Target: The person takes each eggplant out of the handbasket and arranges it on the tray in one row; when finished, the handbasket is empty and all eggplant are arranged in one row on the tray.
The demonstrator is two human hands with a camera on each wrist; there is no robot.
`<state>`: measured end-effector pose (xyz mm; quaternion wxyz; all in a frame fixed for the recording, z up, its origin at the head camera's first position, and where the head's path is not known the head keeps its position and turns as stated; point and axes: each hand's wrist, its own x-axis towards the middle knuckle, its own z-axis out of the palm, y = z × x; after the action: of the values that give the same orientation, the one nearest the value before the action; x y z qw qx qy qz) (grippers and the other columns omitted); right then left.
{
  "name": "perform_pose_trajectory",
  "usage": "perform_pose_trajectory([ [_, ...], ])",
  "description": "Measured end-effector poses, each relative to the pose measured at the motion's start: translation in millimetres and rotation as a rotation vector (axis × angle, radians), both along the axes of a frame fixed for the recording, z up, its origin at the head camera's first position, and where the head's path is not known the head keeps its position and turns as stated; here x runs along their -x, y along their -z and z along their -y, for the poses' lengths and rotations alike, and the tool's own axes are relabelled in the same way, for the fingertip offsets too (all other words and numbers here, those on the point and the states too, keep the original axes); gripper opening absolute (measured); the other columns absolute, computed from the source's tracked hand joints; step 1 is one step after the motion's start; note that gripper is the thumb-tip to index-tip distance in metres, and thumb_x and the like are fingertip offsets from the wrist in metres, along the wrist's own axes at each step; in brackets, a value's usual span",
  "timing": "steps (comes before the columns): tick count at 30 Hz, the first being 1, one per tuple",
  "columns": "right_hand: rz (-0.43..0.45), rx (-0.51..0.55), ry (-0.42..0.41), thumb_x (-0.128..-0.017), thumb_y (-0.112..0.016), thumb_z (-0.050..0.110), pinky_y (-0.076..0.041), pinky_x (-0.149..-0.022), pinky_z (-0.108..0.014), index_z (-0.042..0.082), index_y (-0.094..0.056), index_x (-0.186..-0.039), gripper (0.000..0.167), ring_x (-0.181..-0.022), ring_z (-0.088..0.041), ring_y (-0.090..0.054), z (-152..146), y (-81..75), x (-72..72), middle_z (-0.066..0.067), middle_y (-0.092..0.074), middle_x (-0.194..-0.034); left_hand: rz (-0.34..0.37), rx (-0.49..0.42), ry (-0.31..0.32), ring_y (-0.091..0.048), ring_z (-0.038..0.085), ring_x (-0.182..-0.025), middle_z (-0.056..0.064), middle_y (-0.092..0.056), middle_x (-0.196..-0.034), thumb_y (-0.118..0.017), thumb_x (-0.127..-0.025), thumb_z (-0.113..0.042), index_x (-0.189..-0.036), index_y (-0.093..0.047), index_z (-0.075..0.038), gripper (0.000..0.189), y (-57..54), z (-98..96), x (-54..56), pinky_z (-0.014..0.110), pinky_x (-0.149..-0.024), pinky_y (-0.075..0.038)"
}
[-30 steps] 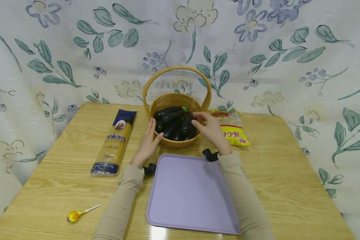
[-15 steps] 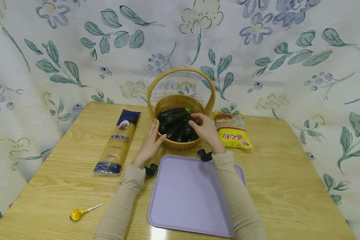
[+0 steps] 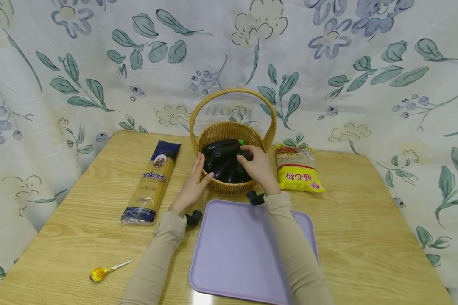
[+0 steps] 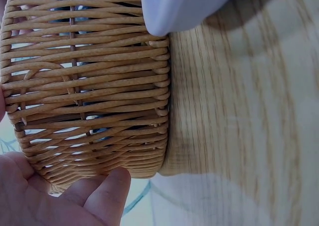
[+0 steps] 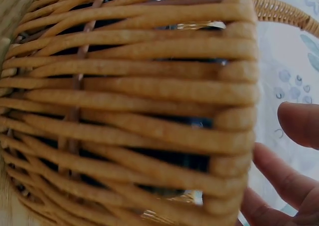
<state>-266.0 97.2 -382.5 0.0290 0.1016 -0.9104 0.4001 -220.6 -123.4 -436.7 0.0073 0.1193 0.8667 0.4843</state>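
Observation:
In the head view a wicker basket (image 3: 234,187) with a tall hoop handle stands at the table's back middle. Several dark, glossy eggplants (image 3: 220,153) lie in it, one showing a green stem end. My left hand (image 3: 191,186) rests against the basket's left side, fingers straight, thumb near the front rim; the left wrist view shows its fingertips (image 4: 118,178) on the weave. Over the basket's right rim reaches my right hand (image 3: 260,168), thumb and fingers apart above the eggplants. In the right wrist view its fingertips are partly hidden behind the rim, and nothing shows between them.
A lilac tray (image 3: 236,250) lies in front of the basket, partly under the right forearm. Left of the basket is a spaghetti pack (image 3: 151,182); on its right, a yellow pasta bag (image 3: 300,169). A lollipop (image 3: 99,274) lies front left. Floral cloth hangs behind.
My right hand has moved left over the eggplants, farther across the basket's inside. My left hand stays against the basket. The whole head view has shifted slightly.

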Motion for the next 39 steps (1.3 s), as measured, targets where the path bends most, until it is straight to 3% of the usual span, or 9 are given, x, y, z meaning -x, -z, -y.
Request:
perform_pose_trajectory([
  [15, 0.016, -0.018, 0.037, -0.095, -0.060, 0.032, -0.037, -0.110, -0.051, 0.012, -0.057, -0.134, 0.044, -0.133, -0.036, -0.043, 15, 15.0, 8.1, -0.016, -0.046, -0.145, -0.009, 0.003, 0.000, -0.001, 0.034, -0.151, 0.005, 0.010, -0.165, -0.045, -0.103, -0.034, -0.157, 0.002, -0.013, 0.075, 2.5, 0.7, 0.3, 0.060, -0.118, -0.012],
  [27, 0.046, -0.106, 0.160, -0.091, -0.064, 0.035, -0.043, -0.098, -0.060, 0.017, -0.055, -0.136, 0.049, -0.132, -0.038, -0.043, 27, 18.0, 18.8, -0.015, -0.047, -0.144, -0.018, 0.003, -0.004, -0.002, 0.035, -0.151, 0.008, 0.009, -0.165, -0.046, -0.103, -0.034, -0.157, 0.001, -0.012, 0.075, 3.7, 0.8, -0.1, 0.061, -0.117, -0.013],
  [33, 0.024, -0.111, 0.125, -0.090, -0.067, 0.034, -0.044, -0.098, -0.059, 0.016, -0.053, -0.138, 0.053, -0.132, -0.039, -0.043, 31, 19.3, 19.9, -0.017, -0.045, -0.144, -0.013, -0.012, -0.005, -0.001, 0.032, -0.151, 0.006, 0.009, -0.165, -0.045, -0.103, -0.033, -0.157, 0.003, -0.018, 0.074, 4.4, 0.7, 0.2, 0.060, -0.118, -0.013],
  [39, 0.017, -0.155, 0.053, -0.091, -0.066, 0.034, -0.041, -0.105, -0.054, 0.012, -0.051, -0.139, 0.056, -0.135, -0.038, -0.041, 35, 18.7, 19.6, -0.017, -0.045, -0.144, -0.011, 0.003, -0.004, -0.001, 0.033, -0.151, 0.006, 0.009, -0.165, -0.044, -0.104, -0.032, -0.157, 0.003, -0.017, 0.073, 3.3, 1.0, 0.4, 0.060, -0.118, -0.013],
])
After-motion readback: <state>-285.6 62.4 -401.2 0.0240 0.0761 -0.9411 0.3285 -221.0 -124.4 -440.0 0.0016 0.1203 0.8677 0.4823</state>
